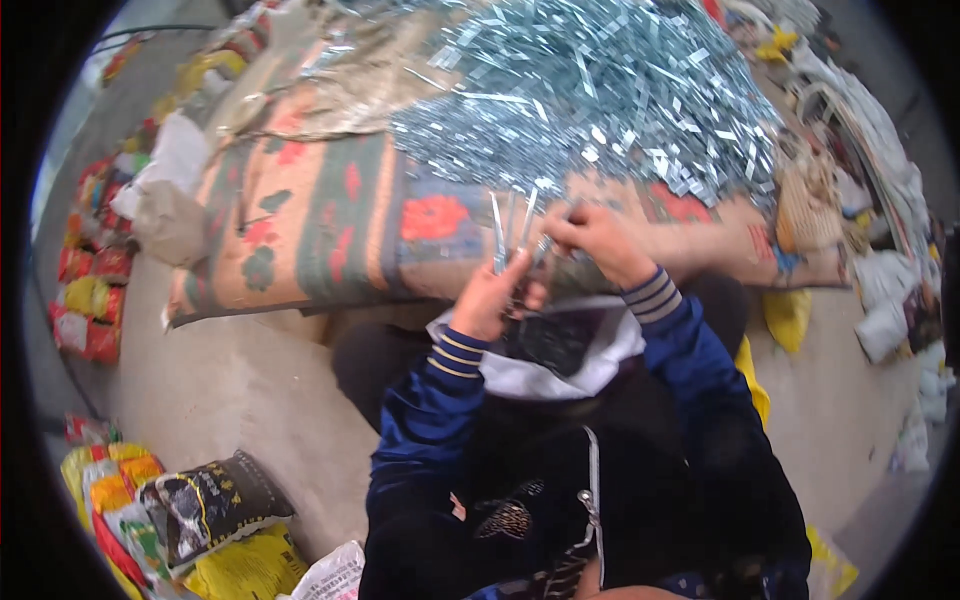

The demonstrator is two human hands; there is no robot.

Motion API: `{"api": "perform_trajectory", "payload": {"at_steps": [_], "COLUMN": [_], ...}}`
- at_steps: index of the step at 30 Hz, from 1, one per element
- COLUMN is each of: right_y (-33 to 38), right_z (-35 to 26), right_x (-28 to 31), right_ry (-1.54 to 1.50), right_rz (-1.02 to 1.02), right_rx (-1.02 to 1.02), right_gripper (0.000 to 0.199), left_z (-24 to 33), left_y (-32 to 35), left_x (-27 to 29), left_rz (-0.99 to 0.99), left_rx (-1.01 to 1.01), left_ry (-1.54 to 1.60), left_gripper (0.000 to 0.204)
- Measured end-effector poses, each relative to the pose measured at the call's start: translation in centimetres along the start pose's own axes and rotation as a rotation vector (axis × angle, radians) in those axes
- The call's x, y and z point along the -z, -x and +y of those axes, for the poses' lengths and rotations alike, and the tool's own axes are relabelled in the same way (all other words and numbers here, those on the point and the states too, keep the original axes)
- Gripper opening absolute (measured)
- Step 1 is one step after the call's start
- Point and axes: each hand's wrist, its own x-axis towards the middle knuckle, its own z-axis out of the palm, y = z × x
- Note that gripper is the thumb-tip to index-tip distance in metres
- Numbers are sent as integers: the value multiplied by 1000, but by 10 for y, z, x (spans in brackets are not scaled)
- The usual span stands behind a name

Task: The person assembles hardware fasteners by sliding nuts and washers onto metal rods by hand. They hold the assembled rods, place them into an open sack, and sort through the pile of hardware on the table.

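My left hand (490,297) is closed around several thin silver strips (500,240), whose ends stick up past the fingers. Close beside it on the right, my right hand (605,242) is pinched near the tops of the strips; blur hides what its fingertips hold. Beyond both hands, a big heap of shiny silver strips (600,90) covers the far part of a padded surface (290,215) with a flowered, striped cover. Beneath my hands, a white bag (610,355) with a black lining (555,343) sits open at my lap.
Brown crumpled cloth (350,90) lies left of the heap. Colourful packets (95,265) and a pale bag (170,220) line the left side. A black printed package (215,505) lies at lower left. At right are a woven bag (808,195) and white bags (885,290).
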Motion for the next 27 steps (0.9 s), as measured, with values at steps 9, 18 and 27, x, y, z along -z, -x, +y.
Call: {"api": "perform_trajectory", "payload": {"at_steps": [9, 18, 27], "right_y": [4, 8, 5], "right_z": [12, 3, 4], "right_x": [25, 31, 21], "right_ry": [-246, -271, -149], "right_rz": [67, 6, 31], "right_rx": [10, 116, 212], "right_gripper": [18, 18, 29], "left_z": [-14, -12, -13], "left_y": [-13, -12, -2], "left_x": [-1, -9, -21], "left_rz": [-94, -107, 109], "left_rx": [81, 6, -238], "left_ry": [109, 115, -6], "left_gripper": [22, 23, 21]}}
